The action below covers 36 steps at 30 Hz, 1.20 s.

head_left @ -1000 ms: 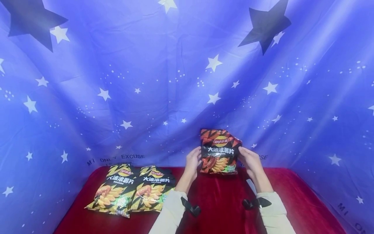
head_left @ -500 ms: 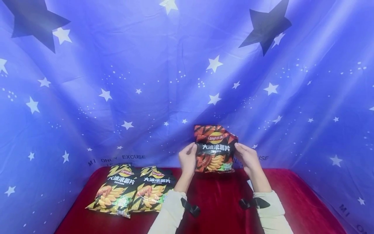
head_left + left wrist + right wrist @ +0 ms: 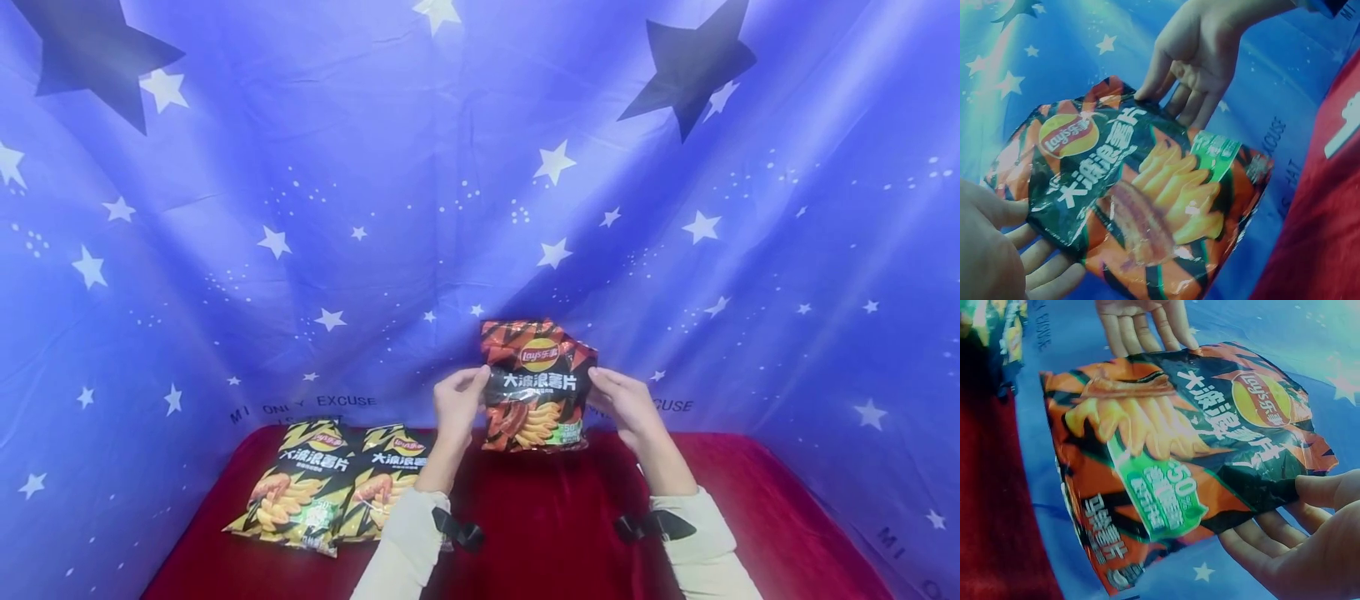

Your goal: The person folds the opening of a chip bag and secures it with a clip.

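Observation:
Both hands hold up an orange and black bag of potato chips [image 3: 536, 392] by its side edges, its printed front toward me. My left hand [image 3: 459, 404] pinches the left edge, thumb in front and fingers behind. On the opposite edge my right hand [image 3: 626, 404] pinches with its thumb in front. In the left wrist view the bag's front [image 3: 1141, 206] shows a bacon strip and ridged chips. The right wrist view shows the right fingers [image 3: 1260, 544] reaching under the bag.
Two yellow and black chip bags, one [image 3: 296, 492] at the left and another [image 3: 386, 479] beside it, lie on the red tablecloth [image 3: 547, 533]. The left forearm partly covers the second. A blue star-printed curtain [image 3: 420, 167] rises behind the table. A small white object [image 3: 1344, 128] lies on the cloth.
Both hands have carried the orange and black chip bag to the left, lifting it slightly at first. The left forearm now covers more of the second yellow bag, which stays put.

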Motion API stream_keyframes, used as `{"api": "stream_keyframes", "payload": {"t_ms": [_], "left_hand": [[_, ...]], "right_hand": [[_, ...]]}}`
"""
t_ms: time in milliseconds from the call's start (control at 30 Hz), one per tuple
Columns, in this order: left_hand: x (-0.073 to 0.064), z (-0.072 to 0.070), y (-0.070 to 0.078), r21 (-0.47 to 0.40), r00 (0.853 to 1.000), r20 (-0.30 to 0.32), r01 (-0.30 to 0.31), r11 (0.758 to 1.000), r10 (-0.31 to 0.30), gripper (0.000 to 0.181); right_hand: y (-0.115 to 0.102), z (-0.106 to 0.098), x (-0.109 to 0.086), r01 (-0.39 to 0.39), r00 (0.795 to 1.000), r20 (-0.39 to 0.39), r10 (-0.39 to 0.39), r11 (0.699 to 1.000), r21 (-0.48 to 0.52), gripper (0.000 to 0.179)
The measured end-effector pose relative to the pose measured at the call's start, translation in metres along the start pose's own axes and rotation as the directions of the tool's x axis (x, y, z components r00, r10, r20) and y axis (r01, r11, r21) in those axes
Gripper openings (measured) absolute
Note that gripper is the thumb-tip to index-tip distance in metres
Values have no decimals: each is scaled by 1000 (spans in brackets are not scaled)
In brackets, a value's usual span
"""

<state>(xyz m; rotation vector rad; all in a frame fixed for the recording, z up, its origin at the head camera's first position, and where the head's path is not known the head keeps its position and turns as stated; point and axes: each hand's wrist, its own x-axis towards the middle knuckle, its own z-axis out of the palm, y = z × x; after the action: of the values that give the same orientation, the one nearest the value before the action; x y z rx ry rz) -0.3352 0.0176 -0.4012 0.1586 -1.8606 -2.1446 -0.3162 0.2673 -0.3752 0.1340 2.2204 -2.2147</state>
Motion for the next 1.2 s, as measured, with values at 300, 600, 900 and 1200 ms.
{"api": "stream_keyframes", "payload": {"t_ms": [300,600,900,1200], "left_hand": [[7,-31,-11,39,983,179,40,998,-47,32],[12,-51,-23,158,941,295,121,980,-164,37],[8,-66,-31,171,925,351,93,981,-149,37],[10,-70,-37,231,912,348,138,963,-215,38]], "right_hand": [[17,7,8,-36,996,79,37,999,-14,57],[38,10,12,-41,987,156,40,999,4,46],[56,14,8,-85,980,184,78,996,32,34],[66,17,8,-86,978,193,85,996,-1,41]]}}
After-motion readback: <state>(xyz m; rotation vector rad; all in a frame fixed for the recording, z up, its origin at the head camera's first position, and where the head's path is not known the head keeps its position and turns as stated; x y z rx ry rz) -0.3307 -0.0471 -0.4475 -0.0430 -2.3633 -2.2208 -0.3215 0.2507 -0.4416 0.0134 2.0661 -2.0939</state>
